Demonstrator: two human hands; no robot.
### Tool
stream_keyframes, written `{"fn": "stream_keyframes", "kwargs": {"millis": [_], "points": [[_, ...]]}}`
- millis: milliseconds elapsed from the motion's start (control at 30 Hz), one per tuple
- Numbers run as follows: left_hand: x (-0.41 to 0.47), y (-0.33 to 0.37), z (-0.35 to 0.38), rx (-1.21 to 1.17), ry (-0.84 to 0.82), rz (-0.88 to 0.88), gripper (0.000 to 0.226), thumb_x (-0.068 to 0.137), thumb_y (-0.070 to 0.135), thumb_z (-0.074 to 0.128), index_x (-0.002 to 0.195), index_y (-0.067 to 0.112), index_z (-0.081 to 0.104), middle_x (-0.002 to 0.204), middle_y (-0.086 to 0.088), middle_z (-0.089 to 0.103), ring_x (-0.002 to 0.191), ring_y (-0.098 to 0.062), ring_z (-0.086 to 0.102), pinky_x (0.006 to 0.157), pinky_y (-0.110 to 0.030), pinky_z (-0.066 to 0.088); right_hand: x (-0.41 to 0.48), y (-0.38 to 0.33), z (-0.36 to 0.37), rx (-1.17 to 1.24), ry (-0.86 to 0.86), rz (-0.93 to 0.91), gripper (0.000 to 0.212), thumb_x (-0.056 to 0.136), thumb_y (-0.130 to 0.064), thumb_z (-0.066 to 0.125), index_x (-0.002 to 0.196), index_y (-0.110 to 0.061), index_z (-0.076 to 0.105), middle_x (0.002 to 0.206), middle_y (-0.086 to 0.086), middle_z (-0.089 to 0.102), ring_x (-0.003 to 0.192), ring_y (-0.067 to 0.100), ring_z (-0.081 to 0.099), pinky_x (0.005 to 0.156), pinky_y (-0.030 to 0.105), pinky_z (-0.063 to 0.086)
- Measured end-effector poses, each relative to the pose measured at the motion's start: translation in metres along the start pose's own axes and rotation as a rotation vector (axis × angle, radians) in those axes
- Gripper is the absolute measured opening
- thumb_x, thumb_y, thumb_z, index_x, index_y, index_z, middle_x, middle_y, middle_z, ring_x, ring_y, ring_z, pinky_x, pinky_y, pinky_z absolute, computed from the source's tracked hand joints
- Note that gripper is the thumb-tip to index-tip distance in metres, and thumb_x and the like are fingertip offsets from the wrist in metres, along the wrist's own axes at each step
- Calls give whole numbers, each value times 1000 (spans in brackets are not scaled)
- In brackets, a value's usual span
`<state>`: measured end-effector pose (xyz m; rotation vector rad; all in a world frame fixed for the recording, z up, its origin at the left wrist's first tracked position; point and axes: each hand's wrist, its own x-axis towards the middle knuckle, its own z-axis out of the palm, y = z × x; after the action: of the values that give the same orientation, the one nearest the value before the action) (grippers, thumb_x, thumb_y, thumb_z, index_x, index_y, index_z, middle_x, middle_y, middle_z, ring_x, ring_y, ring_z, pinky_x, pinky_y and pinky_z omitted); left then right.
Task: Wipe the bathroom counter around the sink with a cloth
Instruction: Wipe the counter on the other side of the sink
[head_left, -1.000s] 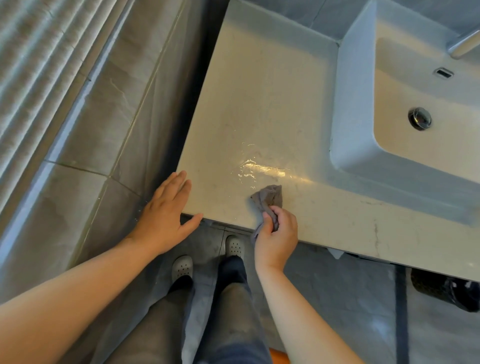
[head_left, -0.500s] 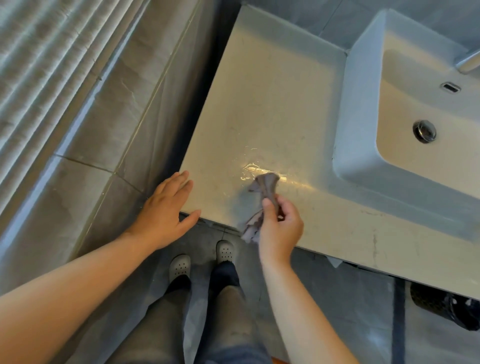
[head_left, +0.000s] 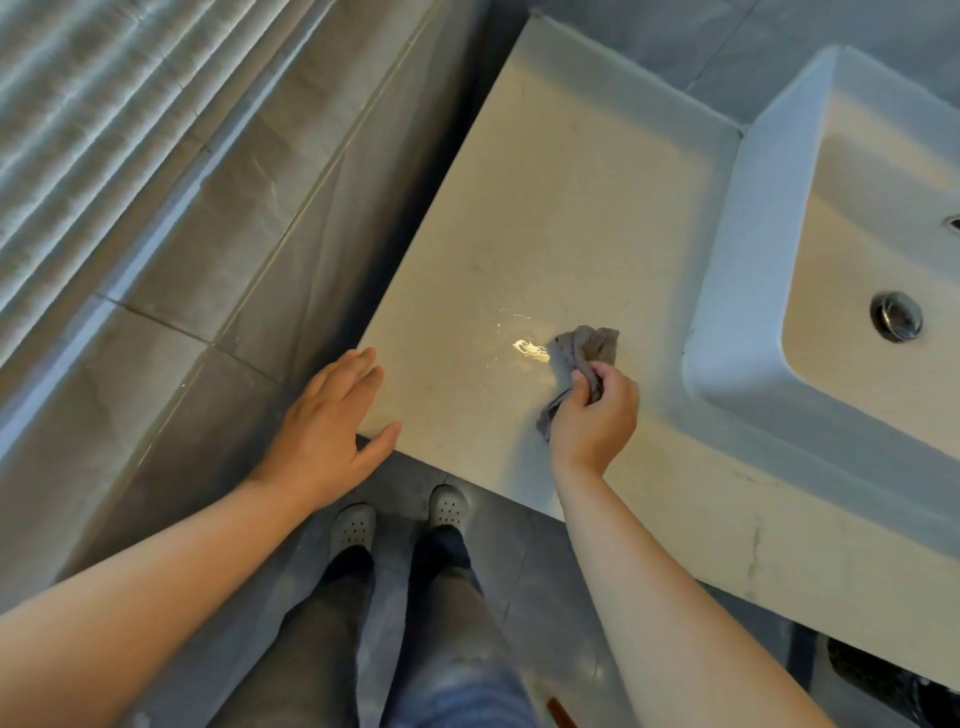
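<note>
A small grey cloth (head_left: 589, 347) lies bunched on the beige counter (head_left: 561, 197), just left of the white raised sink (head_left: 727, 291). My right hand (head_left: 592, 415) grips the cloth's near part, fingers curled round it, and presses it on the counter beside a shiny wet streak (head_left: 527, 349). My left hand (head_left: 327, 431) lies flat with straight fingers on the counter's front left corner, thumb along the front edge.
A grey tiled wall (head_left: 234, 260) runs along the counter's left side. The sink's metal drain (head_left: 896, 316) shows at the right. Below the counter edge are my legs and light shoes (head_left: 400, 519) on the dark floor, and a dark object (head_left: 883, 675) sits under the counter at right.
My right hand has carried the cloth away from the front edge, farther onto the counter and rightward toward the sink. My left hand has stayed on the corner.
</note>
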<state>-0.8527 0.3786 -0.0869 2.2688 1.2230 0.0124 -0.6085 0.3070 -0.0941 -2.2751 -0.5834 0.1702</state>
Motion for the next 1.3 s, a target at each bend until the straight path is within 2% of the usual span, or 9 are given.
{"fn": "stream_keyframes", "kwargs": {"millis": [300,467,567,633,800,900,967,1100,1300], "points": [[1,-3,0,-34,11,-13,83,83,64,26,144,10,37,157,2,21,143,-12,13,111,-40,27,-48,-42,37,164,-229,-81,14,86,-10,64,100,-11,66,97,-4,58,86,3,53,75,-1,36],[1,-3,0,-24,3,-15,83,83,64,25,145,11,36,157,4,19,143,-10,10,112,-41,26,-24,-48,9,324,-337,65,10,88,-16,63,96,-14,67,87,-3,66,81,7,60,70,15,49],[1,-1,0,-2,1,-14,84,82,65,22,146,12,34,158,4,18,143,-9,9,111,-33,20,16,-35,-15,366,-190,87,9,86,-9,63,90,-17,65,79,-7,64,71,8,58,65,11,45],[1,1,1,7,8,-22,84,82,64,22,146,11,35,158,3,19,144,-11,11,109,-30,18,45,-24,-27,344,-128,131,11,86,-8,63,95,-12,66,85,-1,66,77,12,60,73,20,49],[2,6,1,21,30,-40,85,82,64,23,144,9,38,157,1,23,144,-14,15,108,-28,18,92,0,-39,440,-363,399,12,91,-11,58,85,-17,67,85,3,67,82,20,63,77,33,51],[2,9,1,18,37,-45,86,81,64,23,143,7,39,156,-1,24,144,-15,16,109,-28,19,102,3,-38,17,-234,240,18,93,-16,53,98,-4,66,90,10,65,96,33,60,74,32,43],[2,11,0,25,40,-51,86,81,64,23,143,7,40,156,-1,25,144,-16,17,109,-28,19,97,-2,-37,-166,-130,106,33,95,-20,49,119,2,55,115,19,59,112,35,52,86,35,40],[3,14,0,28,56,-68,85,81,64,24,141,6,42,155,-3,28,143,-19,20,109,-31,22,80,3,-23,-222,-195,-89,44,93,-26,55,132,-8,49,131,11,49,120,28,48,97,35,40],[3,18,3,25,76,-84,82,83,61,28,139,3,44,153,-6,31,142,-21,22,109,-36,27,74,18,-13,-134,-106,-125,34,90,-15,60,123,-6,60,124,10,55,114,24,51,90,21,36]]}}
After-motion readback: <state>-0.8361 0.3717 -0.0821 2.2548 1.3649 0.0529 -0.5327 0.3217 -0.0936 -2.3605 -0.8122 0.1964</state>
